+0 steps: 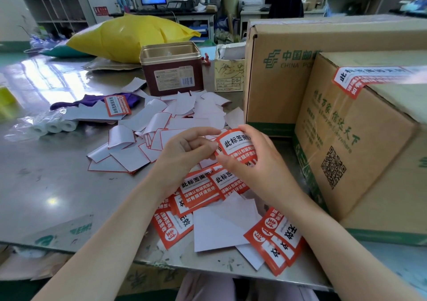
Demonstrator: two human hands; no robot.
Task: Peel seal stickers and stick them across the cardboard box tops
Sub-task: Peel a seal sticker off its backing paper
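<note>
Both hands hold one red-and-white seal sticker (236, 147) above the table. My left hand (187, 150) pinches its left edge, and my right hand (254, 162) curls round it from the right. Several more seal stickers (208, 187) lie on the steel table under my hands, and another bunch (277, 238) sits near the front edge. A cardboard box (360, 143) stands at the right with a seal sticker (360, 79) stuck across its top edge. Behind it stands a larger cardboard box (282, 86).
Peeled white backing papers (161, 125) litter the middle of the table. A brown tin (172, 69), a small paper box (228, 69), a yellow bag (129, 37), paper rolls (53, 126) and a purple cloth (92, 101) sit behind. Desks with monitors stand at the back.
</note>
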